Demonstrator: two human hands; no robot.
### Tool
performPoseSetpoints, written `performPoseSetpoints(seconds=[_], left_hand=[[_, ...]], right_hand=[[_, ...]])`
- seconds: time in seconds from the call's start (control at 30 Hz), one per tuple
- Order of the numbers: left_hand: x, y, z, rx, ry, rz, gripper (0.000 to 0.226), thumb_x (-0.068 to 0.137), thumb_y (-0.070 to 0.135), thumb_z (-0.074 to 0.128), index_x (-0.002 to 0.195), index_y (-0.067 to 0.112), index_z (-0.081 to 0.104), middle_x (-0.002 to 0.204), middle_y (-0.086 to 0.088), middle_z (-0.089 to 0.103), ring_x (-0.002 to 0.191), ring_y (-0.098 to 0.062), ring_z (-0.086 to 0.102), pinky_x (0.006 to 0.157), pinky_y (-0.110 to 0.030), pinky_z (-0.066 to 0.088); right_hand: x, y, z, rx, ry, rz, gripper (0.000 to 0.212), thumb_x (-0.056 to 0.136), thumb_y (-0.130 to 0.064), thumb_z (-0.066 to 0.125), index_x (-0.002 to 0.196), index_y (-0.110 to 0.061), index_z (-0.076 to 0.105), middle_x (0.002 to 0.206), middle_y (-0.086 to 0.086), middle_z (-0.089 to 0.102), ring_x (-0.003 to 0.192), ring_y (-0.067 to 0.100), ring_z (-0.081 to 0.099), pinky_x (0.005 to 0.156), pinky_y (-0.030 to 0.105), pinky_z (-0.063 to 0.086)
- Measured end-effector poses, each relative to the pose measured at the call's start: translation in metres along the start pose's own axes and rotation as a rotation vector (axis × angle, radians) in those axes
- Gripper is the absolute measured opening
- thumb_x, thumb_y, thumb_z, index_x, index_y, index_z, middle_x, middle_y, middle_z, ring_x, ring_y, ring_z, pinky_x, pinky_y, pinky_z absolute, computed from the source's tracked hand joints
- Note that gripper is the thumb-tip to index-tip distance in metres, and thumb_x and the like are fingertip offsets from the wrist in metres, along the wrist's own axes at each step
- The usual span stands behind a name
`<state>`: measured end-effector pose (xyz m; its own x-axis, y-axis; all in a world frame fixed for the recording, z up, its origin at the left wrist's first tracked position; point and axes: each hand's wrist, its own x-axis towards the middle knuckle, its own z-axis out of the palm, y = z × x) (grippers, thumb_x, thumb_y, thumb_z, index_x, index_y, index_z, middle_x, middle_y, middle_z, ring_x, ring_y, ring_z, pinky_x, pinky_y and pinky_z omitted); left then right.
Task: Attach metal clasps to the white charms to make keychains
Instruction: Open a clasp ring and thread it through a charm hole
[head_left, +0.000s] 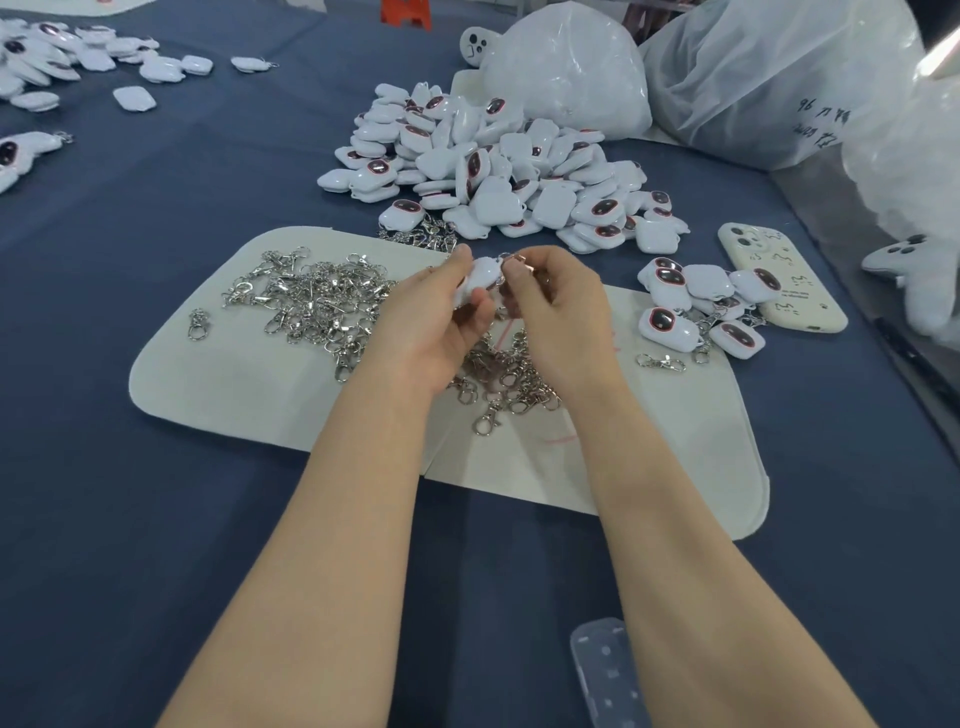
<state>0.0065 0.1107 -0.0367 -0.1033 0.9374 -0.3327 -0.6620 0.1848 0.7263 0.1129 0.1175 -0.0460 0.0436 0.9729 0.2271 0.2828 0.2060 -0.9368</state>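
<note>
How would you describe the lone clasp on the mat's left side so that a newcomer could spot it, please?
Find the white mat on the blue table. Left of its clasp pile, near the mat's left edge, lies the clasp. It alone touches no other clasp there.

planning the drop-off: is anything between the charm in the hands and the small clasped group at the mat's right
Nothing visible does. The left hand holds the charm, the right hand pinches a clasp at its edge. Only bare mat lies between them and the clasped group; one loose clasp lies just off that line.
</note>
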Motion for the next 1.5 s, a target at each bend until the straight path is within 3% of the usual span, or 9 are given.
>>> performPoseSetpoints(seconds=[0.07, 0.23, 0.33, 0.47, 0.57, 0.67, 1.03, 1.27, 1.5], left_hand=[[0.002, 0.0, -0.002, 0.159, 0.051, 0.092, 0.014, 0.094, 0.02, 0.057, 0.088, 0.008, 0.057, 0.072, -0.005, 0.057, 0.04, -0.004, 0.048, 0.041, -0.015, 0.044], [0.0, -0.003, -0.004, 1.09, 0.105, 0.77, 0.01, 0.093, 0.029, 0.056, 0.091, 0.021, 0.06, 0.071, 0.014, 0.056, 0.06, -0.003, 0.051, 0.059, -0.016, 0.041], [-0.002, -0.004, -0.003, 1.286, 0.022, 0.866, 0.008, 0.093, 0.03, 0.055, 0.093, 0.024, 0.06, 0.072, 0.015, 0.054, 0.064, -0.005, 0.049, 0.059, -0.022, 0.036], [0.004, -0.007, -0.004, 0.939, 0.07, 0.658, 0.006, 0.095, 0.025, 0.053, 0.093, 0.02, 0.055, 0.078, 0.009, 0.058, 0.059, -0.004, 0.055, 0.063, -0.02, 0.048], [0.006, -0.006, -0.003, 0.536, 0.118, 0.383, 0.01, 0.096, 0.023, 0.053, 0.095, 0.013, 0.054, 0.075, -0.002, 0.059, 0.041, -0.004, 0.051, 0.047, -0.022, 0.048], [0.007, -0.005, -0.003, 0.315, 0.14, 0.252, 0.013, 0.096, 0.022, 0.054, 0.096, 0.009, 0.055, 0.075, -0.003, 0.054, 0.04, -0.001, 0.049, 0.044, -0.017, 0.046], [0.005, -0.005, 0.0, 0.362, 0.1, 0.316, 0.011, 0.096, 0.021, 0.053, 0.099, 0.01, 0.055, 0.081, -0.003, 0.057, 0.039, -0.001, 0.05, 0.046, -0.017, 0.047], [0.006, -0.004, -0.002, 0.352, 0.087, 0.292, 0.012, 0.096, 0.024, 0.054, 0.096, 0.012, 0.057, 0.078, -0.003, 0.057, 0.041, -0.003, 0.048, 0.044, -0.017, 0.045], [0.005, -0.004, -0.001, 0.286, 0.07, 0.239, 0.014, 0.096, 0.022, 0.054, 0.097, 0.008, 0.057, 0.071, -0.002, 0.057, 0.042, -0.003, 0.048, 0.042, -0.016, 0.043]], right_hand=[[0.0, -0.002, -0.007, -0.29, -0.052, -0.169, 0.012, 0.094, -0.016, 0.056, 0.098, -0.009, 0.064, 0.08, -0.001, 0.063, 0.075, 0.012, 0.056, 0.071, 0.017, 0.041], [0.005, -0.006, -0.019, -0.618, -0.231, -0.25, 0.013, 0.092, -0.016, 0.055, 0.097, -0.009, 0.065, 0.082, 0.001, 0.061, 0.076, 0.016, 0.05, 0.063, 0.022, 0.027], [0.006, -0.005, -0.023, -0.678, -0.27, -0.234, 0.012, 0.091, -0.017, 0.056, 0.095, -0.01, 0.064, 0.088, 0.003, 0.064, 0.08, 0.019, 0.052, 0.062, 0.022, 0.025], [0.003, -0.001, -0.017, -0.279, -0.146, -0.056, 0.003, 0.089, -0.015, 0.061, 0.087, -0.016, 0.063, 0.079, -0.004, 0.064, 0.074, 0.009, 0.058, 0.073, 0.021, 0.044], [0.0, 0.0, -0.014, 0.111, -0.159, 0.048, 0.011, 0.093, -0.011, 0.057, 0.09, -0.015, 0.066, 0.071, -0.003, 0.067, 0.063, 0.004, 0.061, 0.066, 0.019, 0.053], [0.0, 0.0, -0.012, 0.103, -0.14, 0.043, 0.018, 0.096, -0.011, 0.053, 0.084, -0.018, 0.065, 0.066, -0.004, 0.066, 0.057, 0.002, 0.059, 0.06, 0.016, 0.051], [0.001, -0.001, -0.011, 0.393, -0.207, 0.221, 0.007, 0.094, -0.008, 0.055, 0.092, -0.012, 0.06, 0.073, 0.0, 0.061, 0.065, 0.011, 0.055, 0.065, 0.021, 0.049], [0.001, -0.006, -0.014, -0.012, -0.135, 0.013, 0.015, 0.091, -0.007, 0.056, 0.093, -0.021, 0.061, 0.074, -0.007, 0.058, 0.073, 0.013, 0.054, 0.074, 0.035, 0.05], [-0.001, -0.007, -0.009, -0.137, -0.098, -0.122, 0.019, 0.087, -0.01, 0.061, 0.103, -0.02, 0.066, 0.072, -0.009, 0.056, 0.067, 0.003, 0.051, 0.07, 0.018, 0.045]])
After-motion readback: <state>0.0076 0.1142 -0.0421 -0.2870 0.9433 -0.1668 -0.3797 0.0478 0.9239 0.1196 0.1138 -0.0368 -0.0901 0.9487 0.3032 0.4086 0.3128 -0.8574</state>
